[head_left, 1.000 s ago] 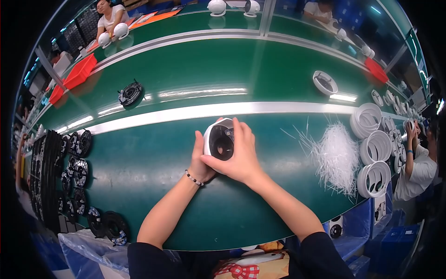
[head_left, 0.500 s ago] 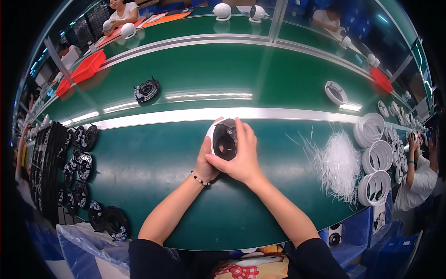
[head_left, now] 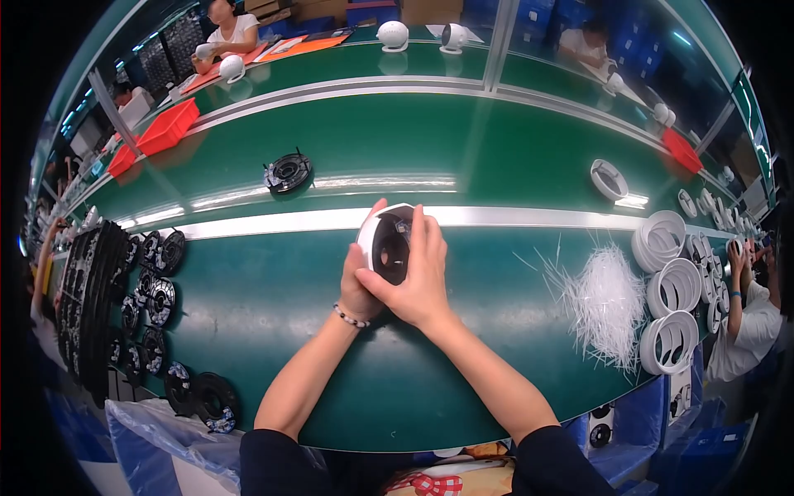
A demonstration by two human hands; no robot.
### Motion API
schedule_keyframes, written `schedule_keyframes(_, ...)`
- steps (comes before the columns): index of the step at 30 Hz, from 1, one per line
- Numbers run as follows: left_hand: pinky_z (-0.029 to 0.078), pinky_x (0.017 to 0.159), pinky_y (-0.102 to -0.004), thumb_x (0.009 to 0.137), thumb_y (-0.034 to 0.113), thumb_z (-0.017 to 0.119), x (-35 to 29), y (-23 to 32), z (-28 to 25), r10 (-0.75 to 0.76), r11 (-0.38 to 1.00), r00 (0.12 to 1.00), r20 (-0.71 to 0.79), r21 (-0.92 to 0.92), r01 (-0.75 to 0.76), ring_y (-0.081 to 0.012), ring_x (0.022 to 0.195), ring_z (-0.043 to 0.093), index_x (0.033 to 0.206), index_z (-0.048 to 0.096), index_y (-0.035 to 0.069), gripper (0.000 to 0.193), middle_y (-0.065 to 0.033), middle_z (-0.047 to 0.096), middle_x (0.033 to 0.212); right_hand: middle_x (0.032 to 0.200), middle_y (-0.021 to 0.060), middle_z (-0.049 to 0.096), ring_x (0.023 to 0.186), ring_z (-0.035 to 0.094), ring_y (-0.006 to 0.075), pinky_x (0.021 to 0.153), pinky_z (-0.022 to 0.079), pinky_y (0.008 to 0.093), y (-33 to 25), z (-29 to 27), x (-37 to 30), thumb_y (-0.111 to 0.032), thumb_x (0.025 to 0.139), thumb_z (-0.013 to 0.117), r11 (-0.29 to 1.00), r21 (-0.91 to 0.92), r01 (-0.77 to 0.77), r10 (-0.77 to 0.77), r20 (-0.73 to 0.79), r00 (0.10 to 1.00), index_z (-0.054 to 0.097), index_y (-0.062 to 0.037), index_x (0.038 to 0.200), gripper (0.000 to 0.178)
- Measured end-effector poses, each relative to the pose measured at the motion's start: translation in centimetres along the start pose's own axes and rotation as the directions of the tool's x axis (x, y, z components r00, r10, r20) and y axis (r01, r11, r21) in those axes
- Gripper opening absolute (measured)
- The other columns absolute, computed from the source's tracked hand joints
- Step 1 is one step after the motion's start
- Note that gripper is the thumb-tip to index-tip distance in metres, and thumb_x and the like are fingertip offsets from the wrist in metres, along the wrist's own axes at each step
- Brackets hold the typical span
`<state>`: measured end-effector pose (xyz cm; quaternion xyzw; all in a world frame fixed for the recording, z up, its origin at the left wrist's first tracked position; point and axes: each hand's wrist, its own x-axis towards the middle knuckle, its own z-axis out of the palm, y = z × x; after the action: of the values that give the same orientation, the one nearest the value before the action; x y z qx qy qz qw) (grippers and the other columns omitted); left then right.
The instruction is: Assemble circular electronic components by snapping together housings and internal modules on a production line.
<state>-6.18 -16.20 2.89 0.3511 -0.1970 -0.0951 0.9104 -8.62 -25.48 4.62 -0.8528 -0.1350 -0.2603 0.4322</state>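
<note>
Above the middle of the near bench, both hands hold a round white housing with a dark, hollow-looking face turned toward the right. My left hand wraps its left side and underside, with a beaded bracelet at the wrist. From the right, my right hand grips the rim, fingers over the top edge and thumb across the lower front. A small bit of circuit board shows inside the upper part of the face. My palms hide the housing's back and lower side.
Black round parts with boards and a tall black stack stand at left. A heap of thin clear strips and white rings lie at right. Beyond the metal strip sit a black round part and a white ring.
The whole view has shifted slightly. My hands and the housing sit a little further left, the housing slightly turned. Across the metal strip, the black round part has moved right.
</note>
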Motion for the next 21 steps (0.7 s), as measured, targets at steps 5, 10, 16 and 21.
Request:
schedule_keyframes(5,0.037,0.093,-0.0347,0.072,0.029,0.048,-0.4,1.2,-1.3,-0.185,0.982,0.981,0.062,0.034,0.183,-0.024,0.108,0.046,0.133,0.019,0.003,0.072,-0.0147,0.042,0.122,0.122,0.0237,0.033,0.109,0.037,0.0358,0.092,0.03,0.0411,3.0,-0.6,-1.1,-0.049,0.078,0.051,0.988,0.119,-0.102,0.095,0.061,0.994,0.02,0.0081,0.128,0.082)
schedule_keyframes(10,0.037,0.092,-0.0321,0.077,0.029,0.042,-0.4,1.3,-0.1,-0.215,0.973,0.97,0.109,-0.055,0.222,-0.0234,0.109,0.046,0.128,0.027,-0.005,0.063,-0.0166,0.044,0.12,0.08,0.0092,0.054,0.075,0.049,0.0134,0.072,0.04,0.0258,4.7,-3.5,-0.8,-0.036,0.091,0.035,0.892,0.368,-0.263,0.332,-0.137,0.933,0.047,0.0071,0.108,0.048)
schedule_keyframes(16,0.039,0.054,-0.0223,0.088,0.022,0.044,0.4,1.6,0.5,0.153,0.425,0.981,-0.116,0.904,0.041,-0.008,0.058,0.045,0.089,0.057,-0.005,0.03,-0.002,0.053,0.06,0.056,0.0052,0.043,0.057,0.036,0.0113,0.053,0.035,0.0284,4.8,-5.1,-1.1,-0.031,0.093,0.031,0.87,0.37,-0.327,0.392,-0.114,0.913,0.046,0.0039,0.072,0.043)
schedule_keyframes(21,0.039,0.062,-0.0219,0.089,0.021,0.042,0.5,1.0,-0.3,0.108,0.562,0.981,-0.162,0.824,0.075,-0.0072,0.068,0.046,0.096,0.056,-0.005,0.03,-0.0031,0.056,0.072,0.061,0.0066,0.047,0.06,0.039,0.0112,0.056,0.036,0.0274,5.3,-5.0,-1.1,-0.028,0.093,0.031,0.822,0.423,-0.38,0.441,-0.051,0.896,0.048,0.0041,0.075,0.04)
